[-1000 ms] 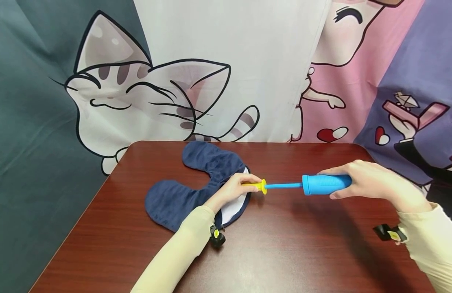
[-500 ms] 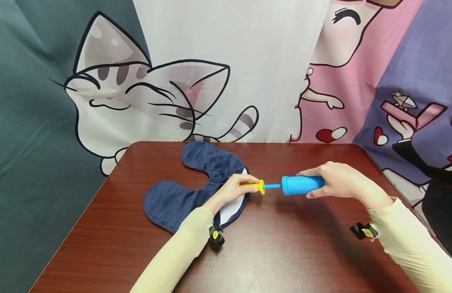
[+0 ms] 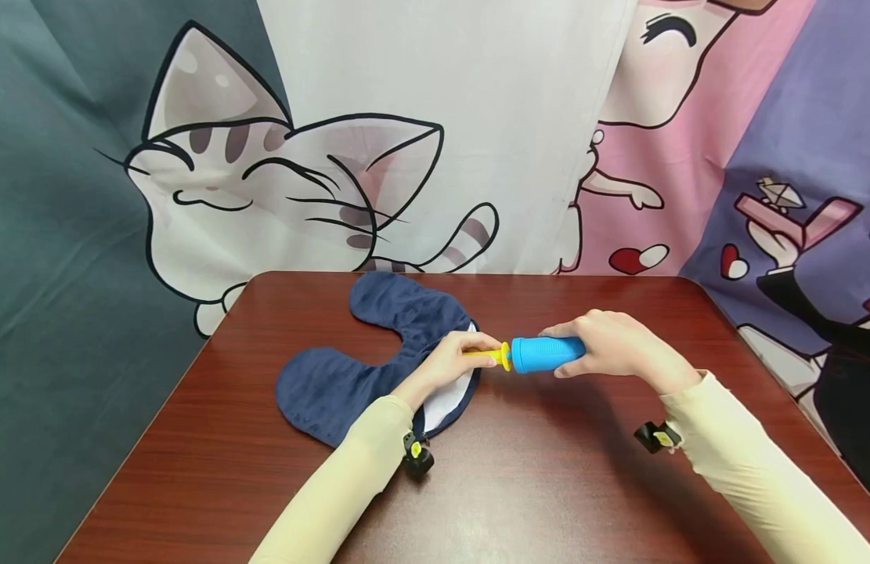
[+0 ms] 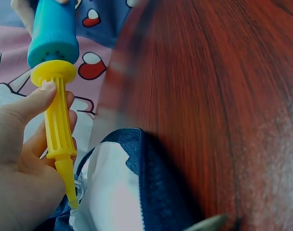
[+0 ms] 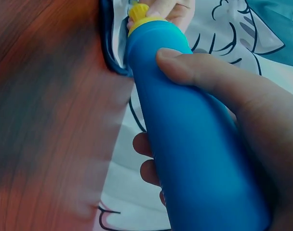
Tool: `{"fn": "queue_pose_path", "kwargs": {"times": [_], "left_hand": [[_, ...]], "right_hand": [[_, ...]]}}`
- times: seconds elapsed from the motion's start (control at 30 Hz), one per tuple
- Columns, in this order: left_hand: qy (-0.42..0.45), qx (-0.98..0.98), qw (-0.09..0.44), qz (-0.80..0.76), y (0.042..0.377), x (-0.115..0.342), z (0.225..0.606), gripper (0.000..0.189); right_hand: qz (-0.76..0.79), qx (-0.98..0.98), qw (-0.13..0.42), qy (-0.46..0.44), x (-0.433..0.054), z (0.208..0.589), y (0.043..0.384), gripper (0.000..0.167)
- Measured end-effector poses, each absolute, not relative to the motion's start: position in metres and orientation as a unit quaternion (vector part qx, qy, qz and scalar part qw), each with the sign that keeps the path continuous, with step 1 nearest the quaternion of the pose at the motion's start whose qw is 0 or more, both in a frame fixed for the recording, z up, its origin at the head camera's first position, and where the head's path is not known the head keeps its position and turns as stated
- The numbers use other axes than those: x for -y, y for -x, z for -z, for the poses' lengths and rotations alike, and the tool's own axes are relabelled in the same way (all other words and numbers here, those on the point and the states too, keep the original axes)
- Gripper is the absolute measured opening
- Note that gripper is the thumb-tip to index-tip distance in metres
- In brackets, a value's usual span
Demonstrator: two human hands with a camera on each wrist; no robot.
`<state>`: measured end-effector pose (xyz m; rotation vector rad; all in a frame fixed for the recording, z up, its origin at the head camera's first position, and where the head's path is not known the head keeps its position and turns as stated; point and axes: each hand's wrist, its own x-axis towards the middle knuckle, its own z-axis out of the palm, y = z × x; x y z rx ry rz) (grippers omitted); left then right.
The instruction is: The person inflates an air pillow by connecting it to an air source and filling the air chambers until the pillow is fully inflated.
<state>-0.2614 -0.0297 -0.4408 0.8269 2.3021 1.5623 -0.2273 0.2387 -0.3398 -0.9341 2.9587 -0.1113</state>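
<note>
While two cream sleeves [image 3: 350, 486] with small black wrist cameras [image 3: 418, 456] lie nearest the viewer, both of the person's hands are occupied above the counter [image 3: 547, 486]. The right hand [image 3: 621, 348] has its grip wrapped around a blue barrel [image 3: 543, 355], thumb along one side and fingers beneath. The left hand [image 3: 445, 364] keeps a narrow grip, pinching a yellow nozzle [image 4: 59, 125] behind its round flange. The barrel's end is just beside that flange, almost no rod showing between. The nozzle points into the unzipped edge of a navy U-shaped pillow [image 3: 329, 395] lying on the counter, left of centre, where a white lining [image 3: 445, 403] shows near a clear valve piece [image 4: 79, 188].

The nozzle's tip is partly hidden, so how firmly it sits cannot be told for sure. Probably the main risk is the tip slipping loose, should the barrel be drawn or pushed out of line; a hard shove could also bend the thin rod or drag the pillow.

No brand, label or lettering can be read on the barrel, nozzle or pillow, nor on the cloth backdrop [image 3: 526, 117] behind, which carries only cartoon drawings.
</note>
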Motion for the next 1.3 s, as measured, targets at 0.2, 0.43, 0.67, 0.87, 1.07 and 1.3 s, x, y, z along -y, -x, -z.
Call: {"fn": "queue_pose_path", "kwargs": {"times": [0.2, 0.43, 0.67, 0.87, 1.07, 1.3], "left_hand": [[-0.291, -0.795, 0.100, -0.523, 0.262, 0.029, 0.439, 0.025], [-0.299, -0.808, 0.094, -0.499, 0.262, 0.030, 0.435, 0.026], [-0.303, -0.814, 0.093, -0.487, 0.264, 0.033, 0.435, 0.027], [-0.305, -0.810, 0.088, -0.492, 0.264, 0.035, 0.435, 0.028], [-0.309, -0.809, 0.077, -0.495, 0.262, 0.036, 0.433, 0.028], [-0.306, -0.812, 0.066, -0.493, 0.262, 0.037, 0.431, 0.028]], "right_hand": [[0.034, -0.951, 0.009, 0.307, -0.228, 0.343, 0.231, 0.061], [0.041, -0.956, 0.042, 0.288, -0.239, 0.339, 0.228, 0.066], [0.066, -0.958, 0.032, 0.276, -0.261, 0.330, 0.220, 0.063], [0.074, -0.957, 0.024, 0.279, -0.281, 0.319, 0.214, 0.063], [0.076, -0.953, 0.004, 0.292, -0.301, 0.309, 0.209, 0.065], [0.085, -0.951, -0.016, 0.296, -0.325, 0.299, 0.201, 0.067]]}}
